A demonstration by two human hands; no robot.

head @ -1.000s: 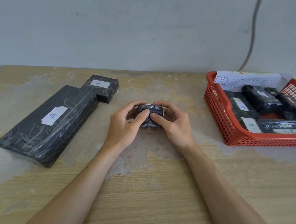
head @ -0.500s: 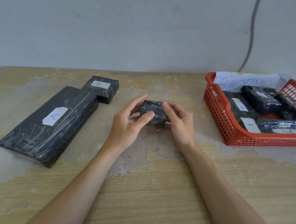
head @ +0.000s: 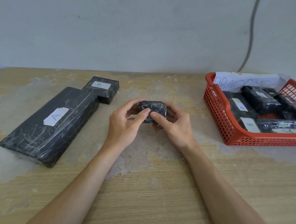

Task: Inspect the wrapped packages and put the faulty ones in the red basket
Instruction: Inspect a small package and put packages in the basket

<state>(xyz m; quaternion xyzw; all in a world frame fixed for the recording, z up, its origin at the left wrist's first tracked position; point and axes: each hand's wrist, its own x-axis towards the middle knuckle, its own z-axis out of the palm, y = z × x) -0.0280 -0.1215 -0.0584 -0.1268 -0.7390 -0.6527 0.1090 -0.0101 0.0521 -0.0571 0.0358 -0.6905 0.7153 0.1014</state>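
Small package [head: 152, 110]: black wrap, taped, crinkled. Held left of red basket [head: 217, 112], above bench [head: 156, 198]; left hand [head: 124, 126] and right hand [head: 175, 128] fingers [head: 143, 114] clamped round it.

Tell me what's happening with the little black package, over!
Left hand and right hand both grip the small black wrapped package. Red basket to the right, packages inside. Nothing between package and basket.
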